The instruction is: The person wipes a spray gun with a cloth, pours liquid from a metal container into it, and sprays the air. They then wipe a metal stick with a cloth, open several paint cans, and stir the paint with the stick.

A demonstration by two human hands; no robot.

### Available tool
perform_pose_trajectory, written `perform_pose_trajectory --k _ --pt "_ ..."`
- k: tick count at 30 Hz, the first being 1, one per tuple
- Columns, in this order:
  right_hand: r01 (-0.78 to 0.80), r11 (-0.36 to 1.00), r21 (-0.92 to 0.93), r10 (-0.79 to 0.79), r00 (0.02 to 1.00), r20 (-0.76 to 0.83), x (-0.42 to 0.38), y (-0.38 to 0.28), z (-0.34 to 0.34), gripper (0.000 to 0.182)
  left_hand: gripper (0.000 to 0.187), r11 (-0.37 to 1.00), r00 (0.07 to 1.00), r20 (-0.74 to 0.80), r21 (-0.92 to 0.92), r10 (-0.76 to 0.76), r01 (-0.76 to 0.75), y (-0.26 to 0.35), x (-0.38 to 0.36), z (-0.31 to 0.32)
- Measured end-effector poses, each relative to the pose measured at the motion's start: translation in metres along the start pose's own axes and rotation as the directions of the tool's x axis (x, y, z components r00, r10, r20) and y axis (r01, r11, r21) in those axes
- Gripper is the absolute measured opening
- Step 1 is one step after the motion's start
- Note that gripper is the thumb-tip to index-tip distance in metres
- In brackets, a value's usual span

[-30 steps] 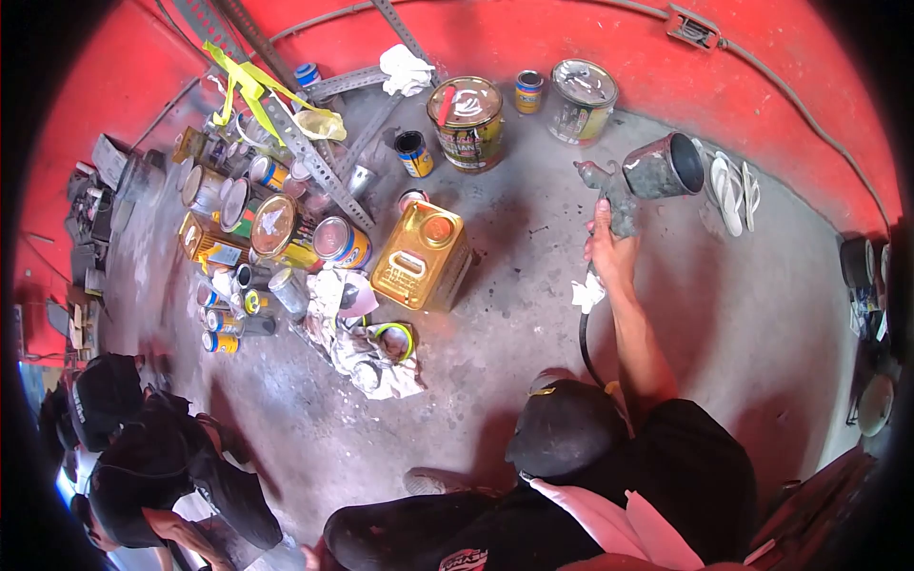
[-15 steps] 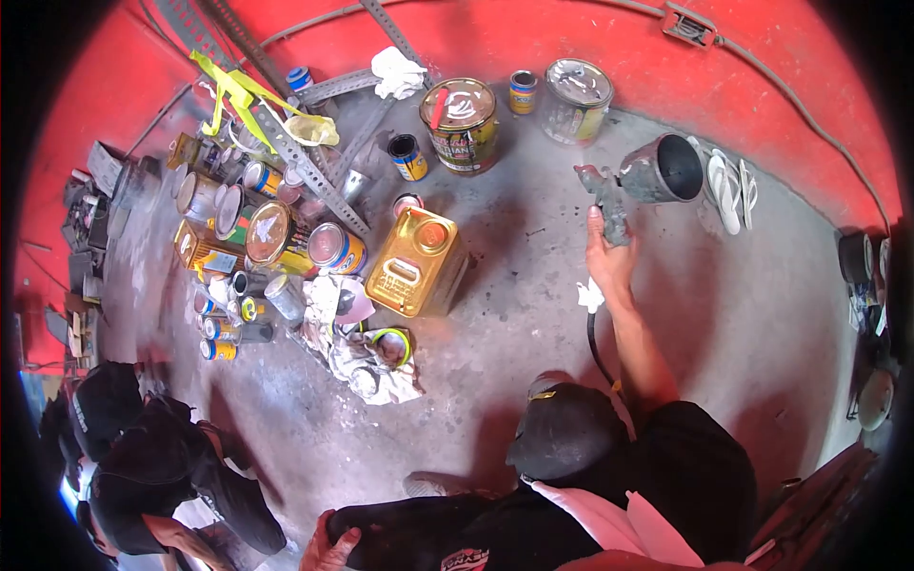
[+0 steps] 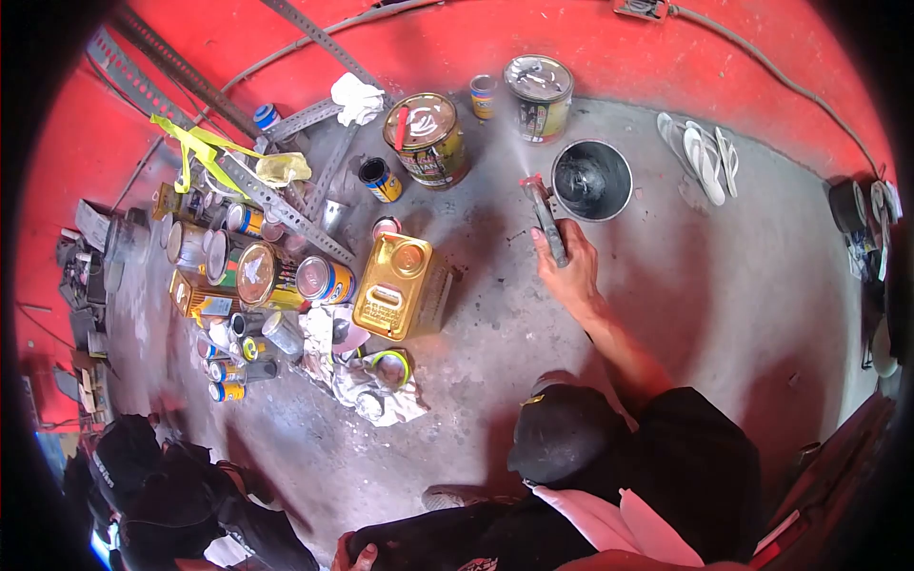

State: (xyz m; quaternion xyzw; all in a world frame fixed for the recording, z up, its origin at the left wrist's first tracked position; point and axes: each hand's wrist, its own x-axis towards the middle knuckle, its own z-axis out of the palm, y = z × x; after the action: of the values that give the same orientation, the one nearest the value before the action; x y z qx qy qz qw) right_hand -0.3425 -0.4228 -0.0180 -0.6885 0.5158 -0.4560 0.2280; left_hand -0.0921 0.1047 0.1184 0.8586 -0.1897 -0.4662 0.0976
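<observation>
A spray gun (image 3: 547,221) is held in my right hand (image 3: 573,271), with the fingers wrapped round its body. Its dark round cup (image 3: 592,181) sits beside the gun, with the open mouth towards the camera and dark residue inside. Pale mist leaves the red nozzle towards the back. Near the bottom edge my left hand (image 3: 358,556) rests on black cloth, its thumb and fingers apart and partly cut off by the frame. Closest behind the gun stand a large lidded paint can (image 3: 539,124) and a small can (image 3: 483,98).
A gold rectangular tin (image 3: 392,300), a red-marked can (image 3: 428,152) and several smaller cans stand left, around metal rails (image 3: 286,214) and a crumpled cloth (image 3: 376,400). White flip-flops (image 3: 703,162) lie right. A black cap (image 3: 571,433) is low centre; another person (image 3: 181,485) crouches lower left.
My right hand has moved left and slightly down with the spray gun. Its cup has turned its mouth towards the camera, and mist now shows. The view has shifted; less of my left hand shows.
</observation>
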Motion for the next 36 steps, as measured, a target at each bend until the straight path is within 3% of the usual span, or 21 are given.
perform_pose_trajectory --k 2,7,9,11,12,21,25,27,28,30,31,32,33,36 --pt "-0.036 0.999 -0.016 0.037 0.999 0.020 0.000 0.002 0.001 0.036 0.074 1.000 0.999 -0.051 -0.030 -0.009 0.007 0.057 -0.018 0.003" --pt "-0.195 0.980 -0.044 0.200 0.970 0.141 0.005 -0.007 -0.004 0.035 0.077 0.999 0.998 -0.049 -0.023 -0.040 0.039 0.056 -0.017 0.004" --pt "-0.317 0.946 0.064 0.303 0.938 0.166 0.008 -0.017 -0.008 0.037 0.078 0.999 0.997 -0.064 -0.032 -0.042 0.040 0.046 -0.014 0.006" --pt "-0.343 0.934 0.100 0.323 0.930 0.176 0.011 -0.024 -0.010 0.036 0.077 0.988 0.995 -0.095 -0.158 -0.014 -0.001 0.029 -0.006 0.008" --pt "-0.372 0.918 0.135 0.346 0.921 0.181 0.012 -0.026 -0.010 0.035 0.079 0.996 0.997 -0.073 -0.082 -0.032 0.026 0.029 -0.005 0.005" --pt "-0.239 0.963 0.127 0.226 0.968 0.109 0.010 -0.013 0.005 0.033 0.071 0.999 0.995 -0.094 -0.032 0.018 -0.021 0.037 -0.011 0.005" --pt "-0.269 0.954 0.129 0.252 0.958 0.135 0.010 -0.009 0.012 0.034 0.080 0.989 0.995 -0.051 -0.121 -0.090 0.083 0.048 -0.013 0.001" --pt "-0.091 0.995 0.038 0.092 0.996 -0.005 0.007 0.008 0.019 0.034 0.083 0.985 0.994 -0.060 -0.153 -0.091 0.081 0.049 -0.010 0.001" --pt "-0.089 0.994 0.056 0.087 0.995 0.040 0.007 0.013 0.019 0.034 0.083 0.983 0.993 -0.065 -0.162 -0.094 0.083 0.035 -0.009 0.004" --pt "-0.265 0.955 0.136 0.247 0.960 0.135 0.005 0.018 0.015 0.033 0.083 0.987 0.992 -0.061 -0.127 -0.110 0.101 0.016 -0.004 0.005" --pt "-0.345 0.924 0.168 0.314 0.931 0.184 0.010 0.017 0.019 0.032 0.080 0.970 0.988 -0.003 -0.193 -0.154 0.150 0.056 -0.014 -0.002" --pt "-0.373 0.902 0.216 0.335 0.922 0.196 0.011 0.015 0.019 0.032 0.077 0.956 0.996 0.018 -0.277 -0.092 0.094 0.056 -0.014 -0.001" --pt "-0.397 0.879 0.264 0.355 0.915 0.192 0.011 0.014 0.020 0.033 0.077 0.979 0.992 -0.019 -0.165 -0.122 0.117 0.053 -0.014 -0.003" --pt "-0.370 0.888 0.273 0.331 0.927 0.178 0.008 0.026 0.021 0.034 0.082 0.973 0.984 -0.047 -0.168 -0.169 0.159 0.047 -0.013 -0.002"
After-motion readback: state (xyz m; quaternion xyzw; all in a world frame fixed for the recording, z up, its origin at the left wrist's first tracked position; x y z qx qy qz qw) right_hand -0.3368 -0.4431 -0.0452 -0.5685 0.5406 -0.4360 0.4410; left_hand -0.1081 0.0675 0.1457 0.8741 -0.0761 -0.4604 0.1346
